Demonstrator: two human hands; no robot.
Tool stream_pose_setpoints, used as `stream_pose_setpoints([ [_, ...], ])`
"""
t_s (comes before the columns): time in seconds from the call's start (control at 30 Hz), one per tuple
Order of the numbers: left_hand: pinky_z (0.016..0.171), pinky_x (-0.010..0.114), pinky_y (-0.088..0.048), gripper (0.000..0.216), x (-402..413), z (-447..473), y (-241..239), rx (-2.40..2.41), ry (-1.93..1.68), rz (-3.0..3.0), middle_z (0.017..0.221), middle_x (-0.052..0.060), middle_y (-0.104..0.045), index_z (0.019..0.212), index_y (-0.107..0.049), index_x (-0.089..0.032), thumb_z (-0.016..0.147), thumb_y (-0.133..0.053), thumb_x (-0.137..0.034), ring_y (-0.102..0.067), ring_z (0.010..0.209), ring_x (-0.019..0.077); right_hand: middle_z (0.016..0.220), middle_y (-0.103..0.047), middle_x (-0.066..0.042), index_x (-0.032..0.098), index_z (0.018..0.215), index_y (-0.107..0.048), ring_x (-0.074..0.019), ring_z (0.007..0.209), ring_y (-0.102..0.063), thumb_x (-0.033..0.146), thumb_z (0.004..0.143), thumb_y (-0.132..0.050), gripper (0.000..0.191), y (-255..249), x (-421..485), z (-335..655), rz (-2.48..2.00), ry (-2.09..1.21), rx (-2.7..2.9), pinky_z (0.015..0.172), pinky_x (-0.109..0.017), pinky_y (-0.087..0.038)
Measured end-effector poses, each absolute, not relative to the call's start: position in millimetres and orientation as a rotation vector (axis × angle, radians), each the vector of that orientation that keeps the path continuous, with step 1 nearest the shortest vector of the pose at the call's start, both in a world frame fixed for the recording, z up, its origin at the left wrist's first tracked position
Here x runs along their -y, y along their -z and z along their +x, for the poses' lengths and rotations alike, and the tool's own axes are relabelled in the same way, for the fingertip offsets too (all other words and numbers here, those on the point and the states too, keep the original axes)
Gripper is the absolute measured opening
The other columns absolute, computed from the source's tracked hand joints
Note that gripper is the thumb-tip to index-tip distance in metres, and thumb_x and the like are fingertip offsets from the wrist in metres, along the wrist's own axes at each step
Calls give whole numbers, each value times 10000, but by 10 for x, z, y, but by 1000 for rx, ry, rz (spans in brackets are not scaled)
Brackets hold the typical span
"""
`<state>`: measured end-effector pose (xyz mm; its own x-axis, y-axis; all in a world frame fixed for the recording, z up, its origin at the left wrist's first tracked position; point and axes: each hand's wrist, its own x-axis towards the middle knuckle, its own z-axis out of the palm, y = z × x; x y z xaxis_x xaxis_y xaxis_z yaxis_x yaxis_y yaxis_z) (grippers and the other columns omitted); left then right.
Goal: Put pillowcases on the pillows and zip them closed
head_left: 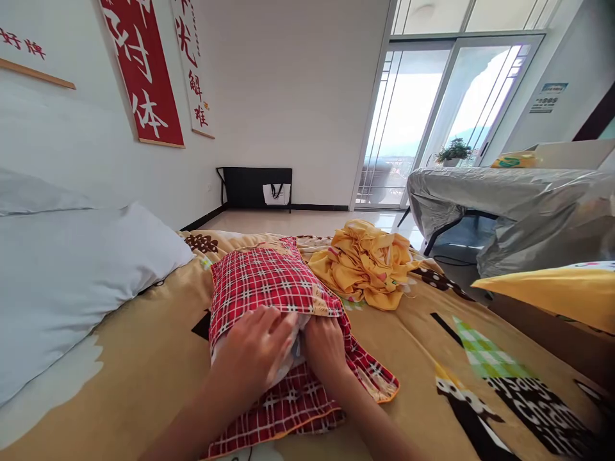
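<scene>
Pillowcase (264,278) in red plaid is laid on a patterned bed (144,365), its near end parted around a white inner pillow (291,363). The left hand (262,339), fingers loosely bent, is rested at the opening's edge; the right hand (325,346) is tucked under the upper layer, apparently so the mouth is kept lifted. Whether either grips cannot be told. Yellow cloth (368,266) is bunched beyond.

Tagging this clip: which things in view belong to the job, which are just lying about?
In the job:
- left hand
- right hand
- red plaid cover
- whitish insert showing at its opening

Apparently just lying about:
- bunched yellow cloth
- white pillow
- white bag
</scene>
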<state>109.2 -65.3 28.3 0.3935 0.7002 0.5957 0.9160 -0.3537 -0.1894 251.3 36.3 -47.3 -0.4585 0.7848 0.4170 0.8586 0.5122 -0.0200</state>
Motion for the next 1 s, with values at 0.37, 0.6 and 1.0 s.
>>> stream_pose_setpoints([
  [0.37,820,348,-503,398,352,751,-310,2026,166,-2130,1056,94,-624,1058,-613,-179,784,-392,8,-595,1001,236,1100,-673,-218,71,1159,-635,-301,965,-651,192,844,-540,351,143,371,2805,-1130,463,2426,795,-390,-492],
  [0.6,789,341,-492,410,447,615,-360,2134,130,-2104,1090,100,-638,1082,-567,-178,758,-382,-6,-623,999,235,1218,-630,-76,174,1214,-590,-215,1123,-532,231,957,-413,317,471,226,2339,-422,475,2340,999,-388,-370],
  [1.0,677,347,-446,208,629,861,-514,2140,-71,-2243,829,93,-684,777,-573,-179,828,-379,-124,-651,799,258,819,-698,-57,209,959,-694,-179,713,-610,108,787,-546,249,866,-360,2482,-869,331,2316,628,-289,-395],
])
